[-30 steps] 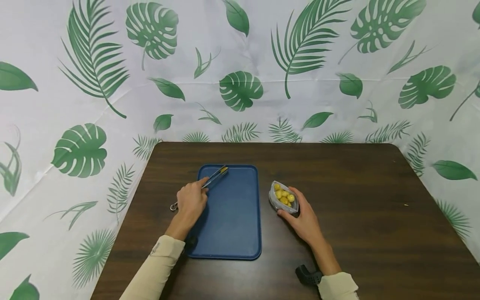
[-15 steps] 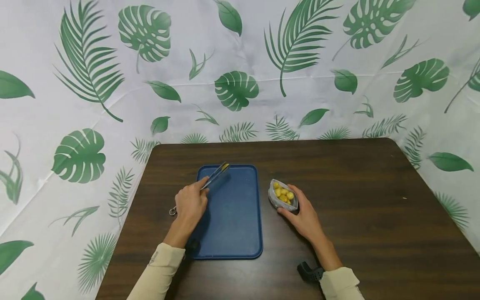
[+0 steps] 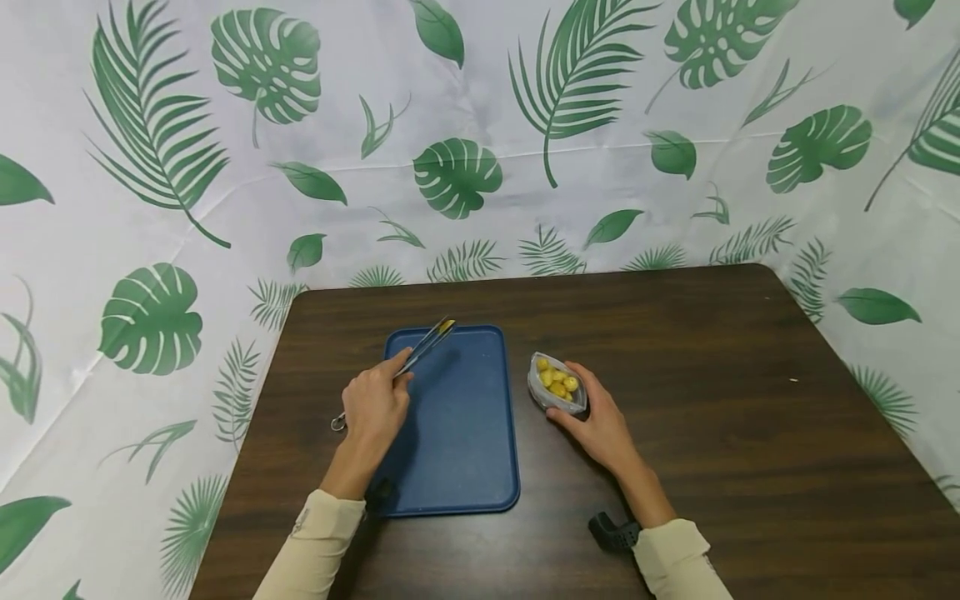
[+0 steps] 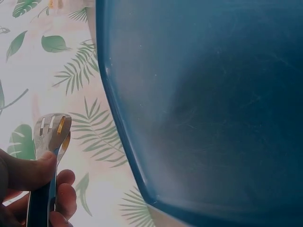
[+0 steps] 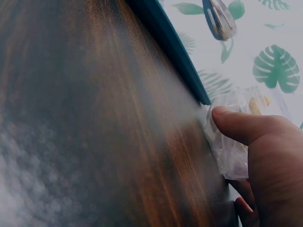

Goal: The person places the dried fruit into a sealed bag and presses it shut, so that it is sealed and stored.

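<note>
My left hand grips a pair of metal tongs over the left side of a blue tray. The tongs point away from me, their tips near the tray's far edge. Seen from the left wrist, the slotted tong heads lie close together with a yellow tint between them; whether they hold anything I cannot tell. To the right of the tray, my right hand holds a clear plastic bag by its sides, thumb nearest me. Its mouth gapes upward, showing several small round yellow pieces.
The dark wooden table carries the tray left of centre. A small yellowish scrap lies to the right. Behind the table hangs a white leaf-print cloth. A black strap is on my right wrist.
The tongs' tips have risen slightly toward the tray's far edge. The head view has turned a little to the right and tilted. My right hand keeps its hold on the bag.
</note>
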Motion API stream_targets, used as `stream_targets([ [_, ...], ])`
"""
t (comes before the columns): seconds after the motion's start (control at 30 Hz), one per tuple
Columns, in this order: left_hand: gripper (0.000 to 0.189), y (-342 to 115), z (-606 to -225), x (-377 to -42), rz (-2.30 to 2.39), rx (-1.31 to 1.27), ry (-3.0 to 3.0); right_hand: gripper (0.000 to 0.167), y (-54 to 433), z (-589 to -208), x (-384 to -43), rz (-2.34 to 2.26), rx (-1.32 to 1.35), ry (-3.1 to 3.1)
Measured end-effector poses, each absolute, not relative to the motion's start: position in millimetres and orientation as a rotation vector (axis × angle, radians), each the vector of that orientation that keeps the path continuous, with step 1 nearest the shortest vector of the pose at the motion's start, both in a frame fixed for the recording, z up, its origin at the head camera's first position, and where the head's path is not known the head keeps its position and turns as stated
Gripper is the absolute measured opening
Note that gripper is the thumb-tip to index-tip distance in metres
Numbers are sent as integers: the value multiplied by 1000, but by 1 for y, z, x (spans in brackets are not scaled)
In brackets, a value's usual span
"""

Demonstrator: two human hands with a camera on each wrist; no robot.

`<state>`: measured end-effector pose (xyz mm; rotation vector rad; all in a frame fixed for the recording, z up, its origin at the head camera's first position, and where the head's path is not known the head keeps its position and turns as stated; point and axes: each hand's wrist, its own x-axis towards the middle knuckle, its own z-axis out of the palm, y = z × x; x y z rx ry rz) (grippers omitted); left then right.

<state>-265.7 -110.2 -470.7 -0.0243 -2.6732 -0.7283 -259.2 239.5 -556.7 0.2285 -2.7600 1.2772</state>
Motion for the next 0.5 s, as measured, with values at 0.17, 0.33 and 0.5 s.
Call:
stream_targets([
  [0.17, 37, -109, -469, -265, -721, -30, -2645, 84, 239, -557, -260, 1286, 232, -2752],
  [0.33, 38, -108, -466, -264, -731, -44, -2645, 85, 240, -558, -261, 1298, 224, -2751],
  [0.5, 38, -106, -466, -264, -757, -71, -2623, 84, 240, -557, -261, 1311, 219, -2743],
])
